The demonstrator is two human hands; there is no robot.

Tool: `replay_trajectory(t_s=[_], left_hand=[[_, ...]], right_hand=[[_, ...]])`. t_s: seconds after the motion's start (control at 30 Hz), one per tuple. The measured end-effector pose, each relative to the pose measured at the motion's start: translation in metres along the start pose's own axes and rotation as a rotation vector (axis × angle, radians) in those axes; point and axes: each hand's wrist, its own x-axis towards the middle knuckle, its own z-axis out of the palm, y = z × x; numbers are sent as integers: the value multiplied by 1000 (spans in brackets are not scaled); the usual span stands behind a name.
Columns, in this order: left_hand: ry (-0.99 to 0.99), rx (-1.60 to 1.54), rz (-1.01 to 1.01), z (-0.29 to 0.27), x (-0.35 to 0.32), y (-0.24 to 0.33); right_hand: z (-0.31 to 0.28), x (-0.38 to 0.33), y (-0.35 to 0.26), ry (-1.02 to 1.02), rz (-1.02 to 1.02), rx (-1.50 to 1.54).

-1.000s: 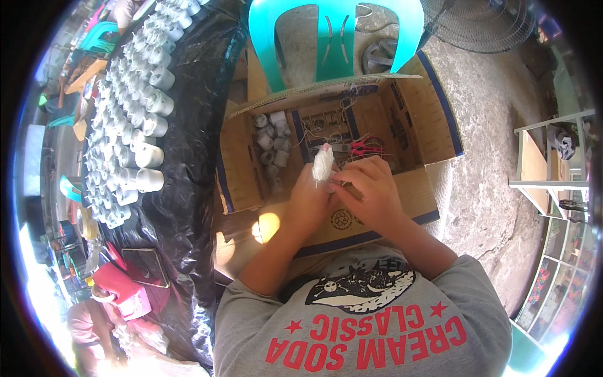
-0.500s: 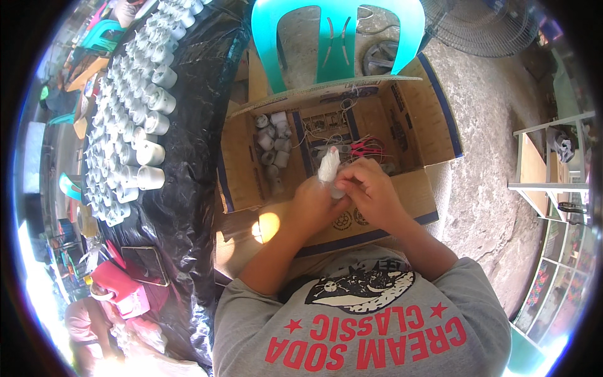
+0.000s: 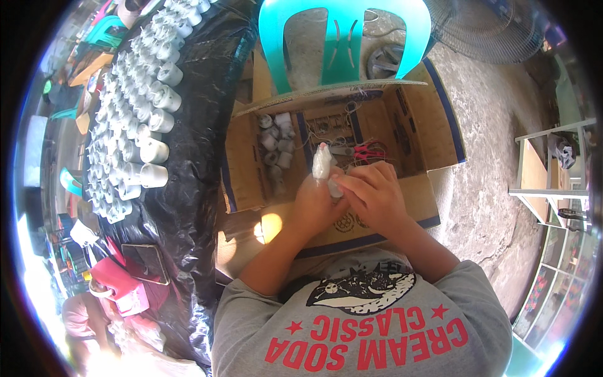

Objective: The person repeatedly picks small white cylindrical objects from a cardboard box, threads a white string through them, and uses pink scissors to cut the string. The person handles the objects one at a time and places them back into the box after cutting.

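Note:
Both my hands meet over the front of an open cardboard box (image 3: 449,129). My left hand (image 3: 314,201) is closed on a small whitish, rounded piece (image 3: 336,188), mostly covered by fingers. From the same hand rises a white wrapped shape (image 3: 321,162) with a pinkish tip; it looks like a finger bound in white, but I cannot be sure. The bent fingers of my right hand (image 3: 374,191) pinch the small piece from the right. Behind the hands, red-handled scissors or pliers (image 3: 370,151) lie in the box among loose pale string (image 3: 350,112).
Several small whitish cups (image 3: 270,139) lie in the box's left part. Rows of similar cups (image 3: 154,151) cover the black plastic sheet (image 3: 188,207) on my left, near a dark phone-like slab (image 3: 146,262) and pink bag (image 3: 122,286). A turquoise chair (image 3: 342,44) stands beyond; a fan (image 3: 487,25), far right.
The white wrapped shape has tilted slightly left and stands farther from my right fingers. My right hand has shifted slightly; both hands stay together. The whole view has moved a little.

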Motion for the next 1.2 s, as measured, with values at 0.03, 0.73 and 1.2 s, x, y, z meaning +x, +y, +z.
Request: replay_trajectory(t_s=[0.03,0.73,1.2], left_hand=[[-9,2,5,0,0,0],[-173,-465,-118,-4,-4,-3],[-151,-1170,-377,-10,4,-1]], right_hand=[[0,0,0,-8,-18,-22],[0,0,0,-50,128,94],[4,-4,9,-65,410,451]])
